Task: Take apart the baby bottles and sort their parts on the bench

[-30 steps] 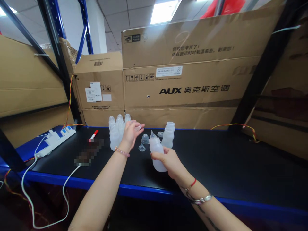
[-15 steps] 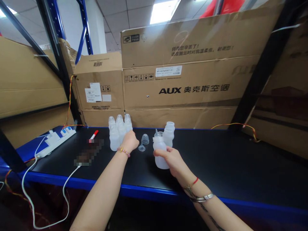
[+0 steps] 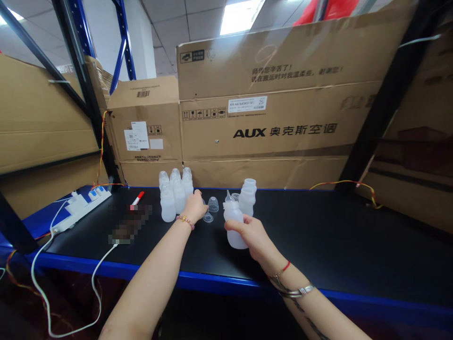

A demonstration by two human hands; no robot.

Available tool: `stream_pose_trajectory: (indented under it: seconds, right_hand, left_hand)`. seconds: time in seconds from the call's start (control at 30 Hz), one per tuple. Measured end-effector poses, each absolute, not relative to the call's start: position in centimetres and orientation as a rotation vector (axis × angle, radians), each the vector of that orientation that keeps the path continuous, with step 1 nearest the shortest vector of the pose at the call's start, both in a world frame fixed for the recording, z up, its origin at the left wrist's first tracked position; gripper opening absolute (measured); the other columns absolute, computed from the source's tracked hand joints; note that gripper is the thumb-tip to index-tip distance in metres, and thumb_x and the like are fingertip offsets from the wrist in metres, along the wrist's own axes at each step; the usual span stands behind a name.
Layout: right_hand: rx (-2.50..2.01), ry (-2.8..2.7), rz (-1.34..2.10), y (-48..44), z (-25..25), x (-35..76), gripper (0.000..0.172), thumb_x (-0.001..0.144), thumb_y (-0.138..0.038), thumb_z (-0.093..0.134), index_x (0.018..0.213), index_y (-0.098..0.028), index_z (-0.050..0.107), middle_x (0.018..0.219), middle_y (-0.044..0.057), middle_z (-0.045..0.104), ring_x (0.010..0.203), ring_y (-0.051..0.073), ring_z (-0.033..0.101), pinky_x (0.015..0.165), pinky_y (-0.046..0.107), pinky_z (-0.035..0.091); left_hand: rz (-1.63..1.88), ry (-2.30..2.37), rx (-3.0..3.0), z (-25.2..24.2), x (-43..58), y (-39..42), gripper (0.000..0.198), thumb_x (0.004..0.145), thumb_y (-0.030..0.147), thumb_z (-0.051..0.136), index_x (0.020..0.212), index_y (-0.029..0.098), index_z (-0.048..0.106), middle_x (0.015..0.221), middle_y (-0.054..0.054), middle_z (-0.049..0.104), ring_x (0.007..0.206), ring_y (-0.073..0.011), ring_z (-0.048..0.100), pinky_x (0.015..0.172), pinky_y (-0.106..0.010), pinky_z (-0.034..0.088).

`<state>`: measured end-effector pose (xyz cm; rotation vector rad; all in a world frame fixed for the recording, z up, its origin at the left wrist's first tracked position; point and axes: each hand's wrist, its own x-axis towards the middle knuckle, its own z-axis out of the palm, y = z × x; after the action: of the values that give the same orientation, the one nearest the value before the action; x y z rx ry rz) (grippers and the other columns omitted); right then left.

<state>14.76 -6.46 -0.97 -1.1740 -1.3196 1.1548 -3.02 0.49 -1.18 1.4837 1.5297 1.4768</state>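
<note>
My right hand (image 3: 247,231) is wrapped around a translucent white baby bottle (image 3: 236,233), upright with a clear teat on top. Close behind it stand open bottles (image 3: 248,196) without teats, partly hidden. A clear ring-like part shows beside them. My left hand (image 3: 196,207) is closed, fingers curled in, just left of a clear dome cap (image 3: 213,204) and a clear teat (image 3: 208,217) on the black shelf. A clear edge shows by its fingertips; what they hold cannot be made out. Several capped bottles (image 3: 168,205) stand grouped to its left.
A white power strip (image 3: 85,210) with plugs and cables lies at left. Near it are a red-capped marker (image 3: 137,200) and a blurred-out object (image 3: 130,224) with a white cable (image 3: 101,264). Large cardboard boxes (image 3: 283,156) wall the back; a blue edge (image 3: 226,283) runs along the front.
My left hand has shifted slightly right, away from the capped bottles and toward the clear cap and teat. My right hand still holds the bottle in nearly the same place.
</note>
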Motion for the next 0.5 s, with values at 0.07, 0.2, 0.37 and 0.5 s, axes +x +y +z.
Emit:
stream_pose_trajectory:
  seconds: [0.07,0.2,0.37,0.5]
  right_hand:
    - [-1.206,-1.265,1.180,-6.6,-0.8,14.7,0.010,0.052,-0.025,0.068,0.058,-0.020,0.061,0.054,-0.001,0.053,0.051,0.013,0.043,0.051,0.030,0.031]
    - [-1.218,-1.232,1.184,-6.6,-0.7,14.5,0.010,0.051,-0.024,0.069,0.059,-0.019,0.063,0.053,-0.002,0.054,0.051,0.014,0.045,0.051,0.030,0.033]
    - [-1.258,-1.203,1.178,-6.7,-0.6,14.4,0.012,0.049,-0.023,0.069,0.058,-0.017,0.064,0.052,-0.002,0.055,0.052,0.013,0.046,0.050,0.028,0.033]
    - [-1.274,-1.202,1.175,-6.7,-0.5,14.3,0.014,0.049,-0.024,0.068,0.059,-0.016,0.065,0.052,-0.001,0.055,0.053,0.014,0.047,0.050,0.028,0.033]
  left_hand:
    - [1.446,1.559,1.638,-1.1,-3.0,0.5,0.031,0.062,0.024,0.080,0.089,0.020,0.065,0.109,-0.018,0.066,0.123,-0.0434,0.054,0.106,-0.053,0.034]
    - [1.357,1.455,1.950,-0.7,-2.7,1.0,0.039,0.070,0.031,0.076,0.107,0.022,0.071,0.105,-0.012,0.070,0.109,-0.0330,0.062,0.106,-0.049,0.040]
    - [1.104,1.466,2.124,-1.0,-2.6,2.2,0.035,0.080,0.027,0.070,0.114,0.021,0.074,0.114,-0.012,0.071,0.109,-0.0269,0.063,0.104,-0.042,0.044]
    - [0.942,1.602,2.083,-1.1,-3.1,2.7,0.040,0.084,0.022,0.065,0.123,0.018,0.070,0.113,-0.011,0.071,0.101,-0.0226,0.065,0.096,-0.034,0.049]
